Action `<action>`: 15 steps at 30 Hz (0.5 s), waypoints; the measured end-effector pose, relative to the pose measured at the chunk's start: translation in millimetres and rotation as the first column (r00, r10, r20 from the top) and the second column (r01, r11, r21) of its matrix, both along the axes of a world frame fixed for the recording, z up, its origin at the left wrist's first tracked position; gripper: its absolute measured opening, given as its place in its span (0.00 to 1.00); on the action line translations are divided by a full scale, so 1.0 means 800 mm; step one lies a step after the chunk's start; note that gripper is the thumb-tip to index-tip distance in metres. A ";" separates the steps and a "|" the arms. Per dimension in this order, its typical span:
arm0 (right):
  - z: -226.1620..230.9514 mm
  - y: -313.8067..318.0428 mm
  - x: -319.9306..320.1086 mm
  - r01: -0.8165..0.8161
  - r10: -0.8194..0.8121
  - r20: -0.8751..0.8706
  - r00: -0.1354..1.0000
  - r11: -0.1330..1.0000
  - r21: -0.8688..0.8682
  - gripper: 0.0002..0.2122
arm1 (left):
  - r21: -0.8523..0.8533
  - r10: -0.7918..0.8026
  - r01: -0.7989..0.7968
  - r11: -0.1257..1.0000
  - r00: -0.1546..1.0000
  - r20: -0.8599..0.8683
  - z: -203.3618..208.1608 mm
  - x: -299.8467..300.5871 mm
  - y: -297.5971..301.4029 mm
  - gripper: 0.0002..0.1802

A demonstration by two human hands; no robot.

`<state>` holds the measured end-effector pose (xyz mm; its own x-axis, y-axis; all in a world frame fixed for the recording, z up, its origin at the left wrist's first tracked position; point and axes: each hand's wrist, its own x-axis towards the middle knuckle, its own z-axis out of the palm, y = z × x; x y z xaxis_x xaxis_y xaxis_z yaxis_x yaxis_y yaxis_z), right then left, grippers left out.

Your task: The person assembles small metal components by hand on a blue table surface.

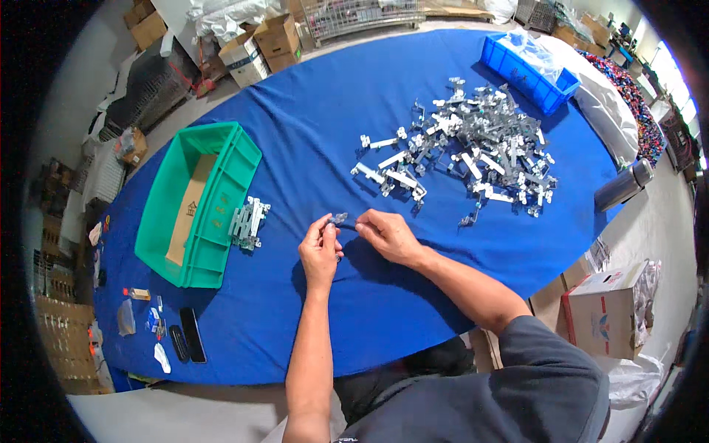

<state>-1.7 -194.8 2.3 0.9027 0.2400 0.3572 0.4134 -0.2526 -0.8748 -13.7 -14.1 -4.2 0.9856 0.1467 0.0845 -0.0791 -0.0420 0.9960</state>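
A small, shiny grey metal part [338, 218] with a bumpy shape is pinched by the fingers of the left hand [319, 257], over the wrinkly blue cloth [310, 148]. The right hand [396, 238] is held just beside it, its fingers curled; whether anything is pinched there cannot be told. Farther off, flat metal strips [249, 223] are lined up by a hard green plastic box [214, 229]. Shiny bent pieces [480, 133] are heaped near a blue plastic tub [521, 83].

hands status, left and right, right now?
Left hand: closed, holding a small metal part.
Right hand: fingers curled near that part; can't tell whether it grips anything.
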 end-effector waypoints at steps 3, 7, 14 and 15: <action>-0.001 -0.002 0.005 0.002 -0.002 -0.013 1.000 1.000 0.020 0.07 | 0.010 0.017 -0.017 1.000 1.000 -0.005 -0.003 0.003 -0.001 0.14; 0.000 -0.001 0.003 0.008 -0.008 -0.020 1.000 0.999 0.037 0.07 | 0.003 0.025 -0.025 1.000 1.000 -0.008 -0.005 0.003 0.004 0.15; -0.011 0.000 0.003 0.001 -0.005 0.067 0.998 0.999 0.055 0.07 | 0.024 0.020 -0.019 1.000 1.000 -0.023 -0.002 -0.002 0.001 0.14; -0.012 0.000 0.002 -0.002 -0.002 0.082 0.997 0.998 0.055 0.07 | -0.001 0.010 -0.011 1.000 1.000 -0.023 -0.002 -0.001 0.000 0.14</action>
